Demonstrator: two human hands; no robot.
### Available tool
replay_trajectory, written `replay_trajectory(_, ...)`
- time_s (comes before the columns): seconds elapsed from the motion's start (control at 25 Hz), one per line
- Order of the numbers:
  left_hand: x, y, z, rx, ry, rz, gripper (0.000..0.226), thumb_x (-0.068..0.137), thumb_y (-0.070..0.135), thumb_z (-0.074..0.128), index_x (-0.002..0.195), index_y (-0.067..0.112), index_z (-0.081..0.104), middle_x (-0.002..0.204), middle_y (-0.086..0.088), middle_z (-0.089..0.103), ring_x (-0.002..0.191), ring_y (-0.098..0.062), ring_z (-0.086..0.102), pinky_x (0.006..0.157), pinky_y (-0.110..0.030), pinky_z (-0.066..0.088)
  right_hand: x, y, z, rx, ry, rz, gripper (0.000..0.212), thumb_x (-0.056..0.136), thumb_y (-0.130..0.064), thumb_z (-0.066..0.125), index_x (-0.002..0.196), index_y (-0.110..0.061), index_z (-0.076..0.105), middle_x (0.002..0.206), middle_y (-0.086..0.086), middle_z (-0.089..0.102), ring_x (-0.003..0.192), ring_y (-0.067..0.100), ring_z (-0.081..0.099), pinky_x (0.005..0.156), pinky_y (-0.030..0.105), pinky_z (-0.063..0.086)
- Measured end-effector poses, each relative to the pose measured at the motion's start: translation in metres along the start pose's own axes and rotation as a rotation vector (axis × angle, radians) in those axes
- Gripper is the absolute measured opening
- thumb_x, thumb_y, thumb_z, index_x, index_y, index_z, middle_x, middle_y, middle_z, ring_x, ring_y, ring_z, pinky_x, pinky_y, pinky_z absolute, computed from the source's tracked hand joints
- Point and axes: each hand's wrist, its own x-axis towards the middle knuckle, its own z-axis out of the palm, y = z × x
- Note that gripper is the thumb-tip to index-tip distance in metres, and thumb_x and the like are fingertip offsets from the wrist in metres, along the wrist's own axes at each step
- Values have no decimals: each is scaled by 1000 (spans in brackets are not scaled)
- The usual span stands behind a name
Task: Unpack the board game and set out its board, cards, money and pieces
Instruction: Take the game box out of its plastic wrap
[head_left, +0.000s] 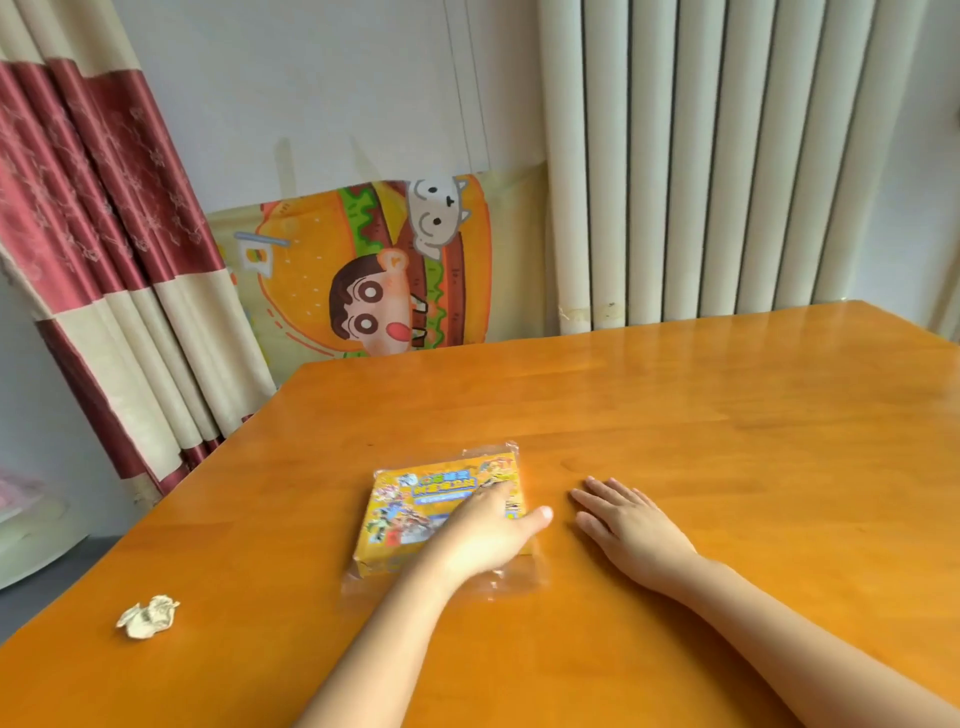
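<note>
A small yellow board game box (415, 506) in clear plastic wrap lies flat on the orange wooden table (675, 415), a little left of centre. My left hand (493, 530) rests palm down on the box's right half, fingers spread over the lid and thumb past its right edge. My right hand (628, 519) lies flat on the bare table just right of the box, fingers apart, apart from the box. The box stays closed, its contents hidden.
A crumpled scrap of pale paper (148, 617) lies near the table's left edge. Behind the table stand a cartoon burger poster (384, 270), a white radiator (727, 166) and a red and cream curtain (104, 234) at left.
</note>
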Motion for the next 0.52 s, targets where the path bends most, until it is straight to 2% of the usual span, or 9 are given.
replay_trajectory(0.08, -8, 2, -10, -122, 7, -30, 69, 89, 54, 52, 147, 21, 33, 152, -4, 34, 136, -21, 37, 106, -28, 31, -14, 1, -3, 138, 16, 17, 56, 98, -52, 17, 146, -28, 34, 158, -6, 20, 147, 13, 12, 117, 26, 7)
replay_trajectory(0.16, -9, -17, -22, -46, 103, -177, 79, 88, 55, 54, 148, 11, 27, 153, -10, 29, 139, -25, 31, 108, -32, 29, -25, -1, -8, 248, 41, 40, 47, 103, -40, 26, 142, -21, 43, 156, -2, 27, 146, 12, 16, 114, 21, 8)
replay_trajectory(0.24, -12, -36, -27, -86, 119, -354, 81, 86, 52, 59, 143, 2, 30, 144, -15, 40, 130, -27, 41, 102, -31, 36, -27, -7, -14, 318, 9, 62, 44, 102, -40, 32, 139, -22, 48, 155, 1, 29, 146, 15, 16, 113, 21, 10)
replay_trajectory(0.32, -15, -45, -24, -329, 104, -399, 65, 85, 42, 66, 132, 3, 43, 123, -13, 54, 111, -25, 54, 87, -27, 37, -25, -13, -17, 386, -54, 77, 43, 101, -42, 38, 136, -23, 52, 155, 1, 29, 146, 18, 15, 114, 24, 11)
replay_trajectory(0.36, -15, -47, -22, -484, 110, -414, 65, 85, 37, 69, 132, 2, 42, 125, -14, 53, 114, -26, 53, 86, -28, 36, -23, -16, -17, 410, -73, 72, 43, 100, -42, 39, 135, -22, 53, 154, -1, 31, 146, 18, 17, 114, 24, 13)
replay_trajectory(0.44, -13, -50, -22, -833, 125, -432, 82, 75, 34, 79, 136, -2, 38, 138, -17, 47, 125, -30, 47, 94, -34, 39, -21, -17, -16, 477, -72, 74, 43, 99, -41, 43, 134, -18, 55, 151, -6, 35, 143, 15, 22, 111, 22, 18)
replay_trajectory(0.48, -12, -52, -21, -961, 134, -428, 90, 65, 36, 85, 134, -3, 41, 134, -18, 51, 120, -30, 53, 95, -37, 44, -21, -15, -17, 529, -62, 87, 43, 99, -39, 45, 132, -16, 57, 149, -8, 39, 141, 12, 27, 108, 19, 21)
replay_trajectory(0.52, -8, -53, -23, -1036, 134, -412, 88, 60, 35, 87, 130, -3, 48, 125, -18, 59, 109, -29, 61, 90, -40, 49, -23, -14, -20, 589, -53, 99, 41, 98, -37, 49, 129, -14, 60, 143, -11, 44, 135, 8, 34, 103, 14, 27)
